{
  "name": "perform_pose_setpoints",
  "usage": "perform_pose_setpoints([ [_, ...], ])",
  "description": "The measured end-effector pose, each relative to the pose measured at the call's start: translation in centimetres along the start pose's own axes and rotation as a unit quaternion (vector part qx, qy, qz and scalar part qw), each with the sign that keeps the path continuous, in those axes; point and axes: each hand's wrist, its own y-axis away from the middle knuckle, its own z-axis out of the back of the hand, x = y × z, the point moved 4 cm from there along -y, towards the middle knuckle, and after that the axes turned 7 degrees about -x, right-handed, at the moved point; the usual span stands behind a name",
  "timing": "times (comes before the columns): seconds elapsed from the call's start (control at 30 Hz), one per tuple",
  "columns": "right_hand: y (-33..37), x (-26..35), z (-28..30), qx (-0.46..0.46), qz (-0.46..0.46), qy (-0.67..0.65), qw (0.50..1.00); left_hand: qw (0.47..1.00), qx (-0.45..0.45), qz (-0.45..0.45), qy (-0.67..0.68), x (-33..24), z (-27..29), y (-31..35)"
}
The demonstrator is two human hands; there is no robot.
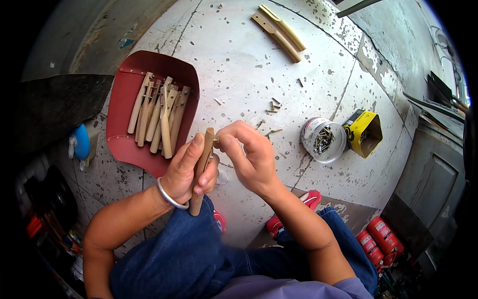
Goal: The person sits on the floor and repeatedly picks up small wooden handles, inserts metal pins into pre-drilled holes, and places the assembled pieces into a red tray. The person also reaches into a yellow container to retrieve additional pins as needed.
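Handle [196,202], wooden, is held above the near part of the floor [224,60], its far end tilted slightly to the right. The left hand [180,172] is wrapped around its middle, thumb on one side and fingers on the other. The right hand [254,159] pinches a small brass-coloured fastener [215,141], mostly hidden, between thumb and forefinger at the far end of the handle. Toward the floor's left edge lies a red scoop [121,109], bearing a pile of similar handles [142,102]. Two separate wooden pieces [279,40] lie side by side toward the floor's far edge. Loose bolts [272,111] lie scattered between the scoop and a clear jar [340,138] containing more. Toward the floor's right edge, a yellow-and-black open box [371,121] stands just beside the jar.
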Motion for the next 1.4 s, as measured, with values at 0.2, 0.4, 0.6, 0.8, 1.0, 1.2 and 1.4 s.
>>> perform_pose_setpoints([
  [0.2, -0.1, -0.2, -0.4, -0.015, -0.019, -0.105, 0.994, 0.999, 0.03, -0.003, 0.014, 0.3, 0.5, -0.5],
  [0.4, -0.5, 0.3, 0.0, -0.034, 0.027, -0.074, 0.996, 1.0, 0.013, 0.004, 0.013, 0.4, 0.3, -0.6],
  [0.6, -0.7, -0.3, 0.3, -0.012, 0.005, -0.095, 0.995, 1.0, 0.005, 0.003, 0.001, 0.6, 0.2, -0.7],
  [0.8, -0.8, -0.1, 0.8, 0.013, -0.002, -0.052, 0.999, 0.999, -0.034, 0.017, -0.001, 0.5, -0.1, -0.8],
  [1.0, -0.6, -1.4, 0.7, 0.05, -0.007, -0.07, 0.996, 0.998, -0.057, 0.002, -0.018, 0.6, -0.4, -0.9],
  [1.2, -0.7, -0.8, 0.9, 0.058, 0.015, -0.054, 0.997, 1.0, -0.02, 0.019, -0.006, 0.4, -0.2, -0.7],
  [1.4, -0.4, -0.9, 0.8, 0.071, -0.033, -0.088, 0.993, 0.999, -0.031, 0.025, -0.002, 1.0, 0.4, -1.0],
])
